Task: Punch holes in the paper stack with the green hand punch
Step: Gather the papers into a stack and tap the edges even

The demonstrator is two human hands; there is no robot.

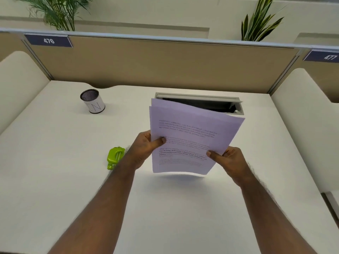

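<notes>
Lilac paper stack (192, 132), printed text too blurred to read, sits clamped between our left hand (146, 145) and right hand (229, 160); green punch (115, 157) lies partly behind our left forearm, perhaps touching it.

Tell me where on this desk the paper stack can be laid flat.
Widest bare patch: the near desk, under and between the forearms, below the paper stack held by the left hand and right hand. Also free: right of the stack, and left between the cup and green hand punch. Crowded: the open cable tray behind the stack.
</notes>
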